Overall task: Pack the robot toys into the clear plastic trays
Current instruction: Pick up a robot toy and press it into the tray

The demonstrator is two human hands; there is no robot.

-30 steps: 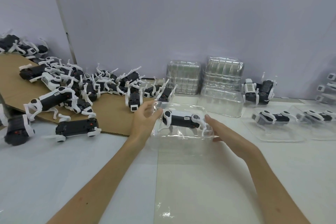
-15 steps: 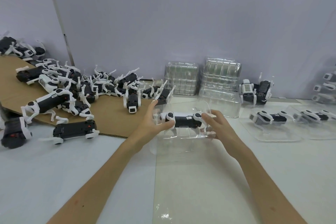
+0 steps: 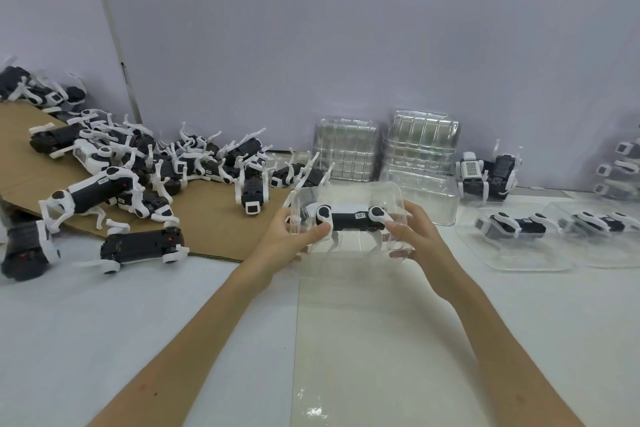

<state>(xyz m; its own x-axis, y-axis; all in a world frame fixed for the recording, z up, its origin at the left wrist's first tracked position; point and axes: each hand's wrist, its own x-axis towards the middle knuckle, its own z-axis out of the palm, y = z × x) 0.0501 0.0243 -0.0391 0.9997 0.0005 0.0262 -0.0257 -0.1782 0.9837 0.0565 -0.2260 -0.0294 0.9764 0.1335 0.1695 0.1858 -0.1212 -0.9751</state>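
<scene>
Head view caught the left hand (image 3: 287,237) and right hand (image 3: 420,239) with fingers (image 3: 417,215) curled round either end of the clear plastic tray (image 3: 346,189), tilted up over the middle of the tabletop (image 3: 207,305), thumbs pressing the robot toy (image 3: 349,220) inside, likely to seat it snugly.

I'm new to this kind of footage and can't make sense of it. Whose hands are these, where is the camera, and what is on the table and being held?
There is no machine here. A person wears a wide-angle camera on the head, looking forward and down at their own bare hands. The left hand and right hand grip a clear plastic tray by its two ends, with one black-and-white robot toy inside it. On the left, loose robot toys are piled on a cardboard sheet. Stacks of empty trays stand against the wall. On the right, packed trays lie on the white table.
</scene>
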